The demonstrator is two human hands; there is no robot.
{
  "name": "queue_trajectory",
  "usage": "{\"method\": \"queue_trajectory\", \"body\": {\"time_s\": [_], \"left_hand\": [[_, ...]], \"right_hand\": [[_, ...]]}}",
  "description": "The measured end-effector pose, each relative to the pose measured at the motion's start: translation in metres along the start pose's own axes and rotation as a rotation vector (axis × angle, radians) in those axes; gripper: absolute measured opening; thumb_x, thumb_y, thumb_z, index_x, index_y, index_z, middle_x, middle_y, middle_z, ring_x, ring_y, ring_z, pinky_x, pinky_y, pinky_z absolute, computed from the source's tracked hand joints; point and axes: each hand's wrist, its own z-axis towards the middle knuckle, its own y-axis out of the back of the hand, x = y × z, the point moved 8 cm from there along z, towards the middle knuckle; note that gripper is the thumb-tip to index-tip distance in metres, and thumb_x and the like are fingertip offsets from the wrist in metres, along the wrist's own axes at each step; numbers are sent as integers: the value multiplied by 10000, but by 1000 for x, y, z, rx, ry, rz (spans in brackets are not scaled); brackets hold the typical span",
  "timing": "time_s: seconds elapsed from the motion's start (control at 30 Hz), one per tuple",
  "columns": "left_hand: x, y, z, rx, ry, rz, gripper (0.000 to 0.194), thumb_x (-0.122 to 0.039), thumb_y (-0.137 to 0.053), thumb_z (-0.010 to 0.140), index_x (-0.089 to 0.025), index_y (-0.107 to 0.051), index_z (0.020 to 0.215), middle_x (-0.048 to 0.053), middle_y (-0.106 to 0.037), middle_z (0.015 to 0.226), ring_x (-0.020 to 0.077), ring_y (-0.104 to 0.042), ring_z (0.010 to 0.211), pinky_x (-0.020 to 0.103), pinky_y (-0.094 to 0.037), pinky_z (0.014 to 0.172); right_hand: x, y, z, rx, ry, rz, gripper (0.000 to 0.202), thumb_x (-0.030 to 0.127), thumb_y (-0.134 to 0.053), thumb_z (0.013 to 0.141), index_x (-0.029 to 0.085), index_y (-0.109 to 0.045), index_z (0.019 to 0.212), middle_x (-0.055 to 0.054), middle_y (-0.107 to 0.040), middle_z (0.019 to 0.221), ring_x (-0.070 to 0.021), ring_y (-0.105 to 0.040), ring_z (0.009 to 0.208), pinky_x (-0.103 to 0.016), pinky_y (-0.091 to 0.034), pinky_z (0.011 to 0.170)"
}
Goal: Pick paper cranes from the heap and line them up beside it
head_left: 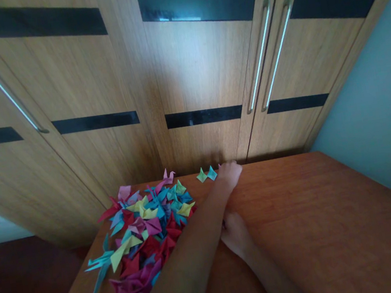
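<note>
My left hand [231,173] reaches to the table's far edge, its fingers curled together; a bit of pink paper shows just beside it, and whatever the fingers hold is hidden. Left of it stand a small blue folded paper piece [212,173] and a yellow-green one [202,175], side by side. Nearer to me, my right hand [235,233] rests low over the table below the left forearm, fingers bent inward, their contents out of sight. A large heap of colourful folded paper cranes [151,241] lies to the left of both arms.
The brown table [300,209] stretches to the right. A pink crane [168,176] sits at the heap's back edge, and a long-winged light blue one [101,266] at its left. Wooden cabinet doors [191,68] with metal handles rise behind the table.
</note>
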Motion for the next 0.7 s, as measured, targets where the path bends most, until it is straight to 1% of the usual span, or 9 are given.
{"method": "queue_trajectory", "body": {"time_s": [0.1,0.17,0.23,0.37,0.43,0.5,0.57,0.67,0.7], "left_hand": [[-1,5,-4,-19,6,-23,282,-299,-529,888,-155,-548,1130,85,-569,1138,205,-580,967,407,-498,816],[0,13,-9,-44,12,-46,220,-274,-519,890,-152,-599,1054,92,-597,1083,210,-577,978,382,-485,834],[4,22,-14,-76,24,-70,206,-265,-493,894,-153,-641,983,106,-615,1034,216,-575,990,344,-471,846],[24,45,-27,-125,74,-105,260,-278,-441,899,-161,-662,971,107,-617,1022,207,-587,963,302,-467,821],[37,58,-38,-142,101,-116,260,-262,-437,891,-165,-668,962,105,-621,1007,206,-594,938,300,-466,806],[47,71,-54,-155,120,-125,254,-255,-443,880,-171,-672,950,100,-628,974,209,-598,918,305,-461,803],[53,84,-77,-167,129,-130,247,-264,-450,875,-182,-672,946,90,-633,947,208,-598,908,305,-454,809],[56,101,-125,-180,111,-134,234,-286,-459,871,-200,-668,935,67,-639,926,197,-597,897,297,-442,826],[55,106,-142,-184,80,-151,228,-292,-468,868,-204,-664,945,62,-640,938,193,-596,900,292,-439,832]], "right_hand": [[-1,0,0,6,-9,-7,149,122,-486,754,164,-622,711,-54,-665,714,-150,-580,625,-214,-326,544],[2,2,0,-2,3,-6,153,120,-484,759,164,-623,714,-45,-658,703,-143,-570,620,-213,-331,554],[6,4,0,-8,31,15,165,124,-476,773,172,-630,736,-30,-653,700,-136,-563,619,-210,-338,566],[13,8,-1,-15,76,72,220,149,-455,809,207,-656,874,-13,-667,759,-136,-576,658,-212,-377,610],[13,8,-1,-16,74,82,234,158,-454,814,216,-663,903,-15,-675,793,-141,-587,687,-219,-400,646],[12,6,0,-13,67,80,233,166,-459,813,218,-669,898,-16,-679,805,-143,-593,704,-224,-411,669],[11,5,0,-10,67,71,232,173,-459,813,219,-670,897,-14,-679,798,-141,-592,696,-223,-412,666],[12,5,-1,-11,87,51,232,182,-450,822,215,-665,902,-10,-673,778,-137,-583,677,-218,-402,646],[13,5,-2,-6,98,41,230,184,-447,825,214,-663,896,-11,-671,779,-137,-581,681,-217,-399,645]]}}
